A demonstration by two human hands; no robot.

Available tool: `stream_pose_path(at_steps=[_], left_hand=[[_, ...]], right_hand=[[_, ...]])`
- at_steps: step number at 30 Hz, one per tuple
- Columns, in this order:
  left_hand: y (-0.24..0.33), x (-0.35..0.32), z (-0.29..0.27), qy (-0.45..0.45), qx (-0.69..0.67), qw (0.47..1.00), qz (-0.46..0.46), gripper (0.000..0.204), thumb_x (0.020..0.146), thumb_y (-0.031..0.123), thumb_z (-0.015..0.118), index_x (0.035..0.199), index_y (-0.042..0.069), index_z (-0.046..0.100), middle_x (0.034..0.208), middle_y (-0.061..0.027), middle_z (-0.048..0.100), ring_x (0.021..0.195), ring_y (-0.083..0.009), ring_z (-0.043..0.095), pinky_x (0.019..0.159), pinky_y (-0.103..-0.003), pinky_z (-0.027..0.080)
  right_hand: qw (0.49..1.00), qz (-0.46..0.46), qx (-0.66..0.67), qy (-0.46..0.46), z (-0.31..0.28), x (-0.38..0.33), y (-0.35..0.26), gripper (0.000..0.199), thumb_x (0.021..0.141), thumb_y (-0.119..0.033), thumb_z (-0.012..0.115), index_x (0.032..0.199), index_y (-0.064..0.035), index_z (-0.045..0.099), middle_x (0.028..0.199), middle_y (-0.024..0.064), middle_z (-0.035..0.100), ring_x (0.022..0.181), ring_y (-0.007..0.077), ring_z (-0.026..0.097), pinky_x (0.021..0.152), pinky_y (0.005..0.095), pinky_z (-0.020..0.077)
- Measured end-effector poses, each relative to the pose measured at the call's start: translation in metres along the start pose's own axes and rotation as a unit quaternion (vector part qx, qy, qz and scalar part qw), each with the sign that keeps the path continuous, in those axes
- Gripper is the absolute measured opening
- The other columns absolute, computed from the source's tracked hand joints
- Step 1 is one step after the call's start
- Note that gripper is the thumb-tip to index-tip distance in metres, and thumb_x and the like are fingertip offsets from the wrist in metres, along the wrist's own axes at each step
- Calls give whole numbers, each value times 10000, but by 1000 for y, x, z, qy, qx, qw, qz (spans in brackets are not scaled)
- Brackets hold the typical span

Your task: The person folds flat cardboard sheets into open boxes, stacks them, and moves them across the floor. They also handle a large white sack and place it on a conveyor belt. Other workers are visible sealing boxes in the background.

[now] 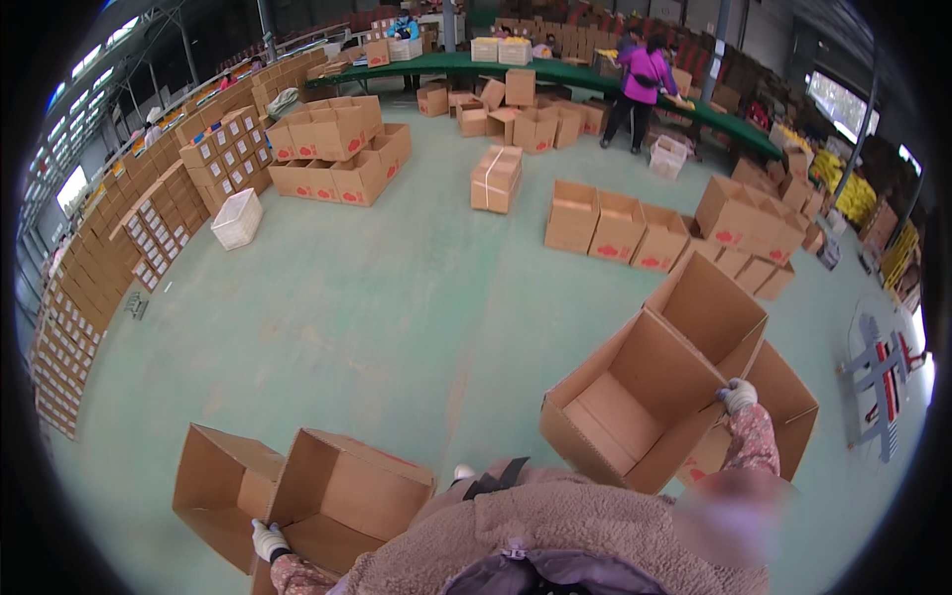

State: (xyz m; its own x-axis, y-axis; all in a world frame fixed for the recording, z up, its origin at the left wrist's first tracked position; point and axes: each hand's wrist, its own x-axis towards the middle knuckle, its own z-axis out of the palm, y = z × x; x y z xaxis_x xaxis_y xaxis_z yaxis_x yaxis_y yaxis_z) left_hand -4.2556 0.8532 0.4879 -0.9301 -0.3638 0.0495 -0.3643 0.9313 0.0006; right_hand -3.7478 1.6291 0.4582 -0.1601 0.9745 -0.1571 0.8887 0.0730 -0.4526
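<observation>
My left hand [268,540], in a whitish glove, closes over the near edge where two open cardboard boxes meet: a left box [226,496] that leans outward and a right box [357,486]. With its fingers wrapped over a rim, my right hand [737,395], gloved too, grips a large open cardboard box [635,392]. That box is tilted, and its bare inside faces me. Behind it stands another open box [709,312], and a third box [788,402] shows beyond my right wrist. My palms and thumbs are mostly hidden.
A row of open boxes [620,228] stands ahead to the right. Farther off are a strapped box [496,178], stacked boxes [337,149] and a white crate [237,219]. A person in purple [645,74] works by a long green table [456,65]. Box stacks line the left.
</observation>
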Motion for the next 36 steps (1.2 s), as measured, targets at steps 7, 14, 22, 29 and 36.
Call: stream_pose_path(at_steps=[7, 14, 22, 29, 36], left_hand=[[148, 101, -4, 12, -11, 1000, 17, 401, 765, 217, 588, 1105, 35, 473, 964, -215, 582, 891, -367, 556, 732, -405, 451], [306, 202, -9, 84, -52, 994, 52, 395, 756, 223, 599, 1089, 47, 481, 921, -213, 592, 859, -381, 558, 734, -406, 449], [455, 287, -59, 66, -51, 995, 57, 432, 765, 231, 583, 1118, 13, 463, 963, -237, 571, 903, -382, 541, 759, -409, 435], [601, 412, -67, 20, -35, 995, 92, 479, 722, 200, 632, 1132, 10, 474, 1017, -216, 567, 942, -358, 541, 801, -374, 431], [766, 504, -65, 23, -29, 993, 113, 496, 746, 177, 612, 1180, 8, 441, 1067, -212, 548, 984, -345, 529, 840, -358, 416]], right_hand=[[999, -9, 47, -2, 30, 114, -116, 246, 658, -173, 688, 843, -27, 617, 736, 121, 614, 677, 209, 575, 659, 310, 436], [997, -27, 55, -55, 78, 242, -262, 289, 644, -208, 686, 853, -20, 620, 739, 128, 621, 689, 218, 589, 661, 322, 447], [997, -70, 18, -32, 94, 370, -399, 236, 676, -155, 670, 862, -23, 608, 725, 112, 611, 665, 188, 569, 667, 305, 445], [998, -51, -25, -24, 96, 486, -527, 269, 671, -221, 665, 863, -41, 607, 774, 145, 613, 714, 263, 584, 685, 332, 445], [992, -62, -108, -13, 100, 572, -653, 310, 667, -289, 663, 879, -68, 613, 797, 150, 612, 773, 296, 585, 710, 355, 450]])
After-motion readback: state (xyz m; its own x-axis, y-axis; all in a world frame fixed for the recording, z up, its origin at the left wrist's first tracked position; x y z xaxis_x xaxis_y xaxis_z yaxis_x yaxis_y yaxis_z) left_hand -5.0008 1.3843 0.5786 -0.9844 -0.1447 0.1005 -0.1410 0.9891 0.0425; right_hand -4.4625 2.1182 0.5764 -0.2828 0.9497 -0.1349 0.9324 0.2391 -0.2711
